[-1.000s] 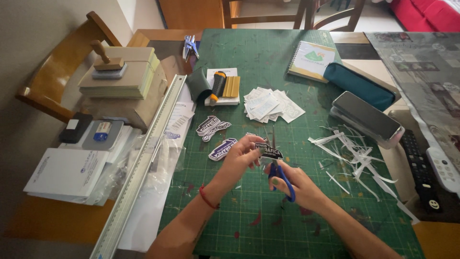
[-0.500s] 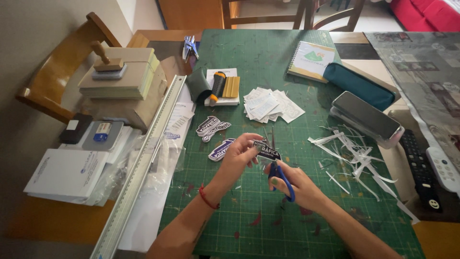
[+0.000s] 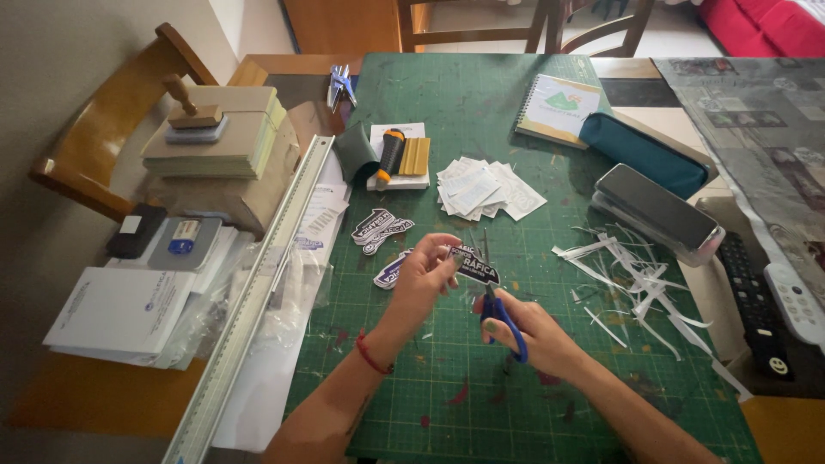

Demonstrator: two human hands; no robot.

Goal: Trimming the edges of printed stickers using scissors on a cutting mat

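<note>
Over the middle of the green cutting mat (image 3: 550, 378), the left hand (image 3: 427, 273) pinches a dark printed sticker (image 3: 472, 264) between thumb and fingertips, holding it just above the mat. The right hand (image 3: 524, 329) has its fingers through the blue handles of a pair of scissors (image 3: 493, 296), whose blades point up at the sticker's right edge and look nearly closed. Just left of the sticker, cut stickers (image 3: 380, 230) lie on the mat. Toward the mat's far side sits a stack of white sheets (image 3: 485, 189). On the mat's right part, white paper strips (image 3: 632, 279) lie scattered. A long metal ruler (image 3: 258, 292) runs along the mat's left edge.
</note>
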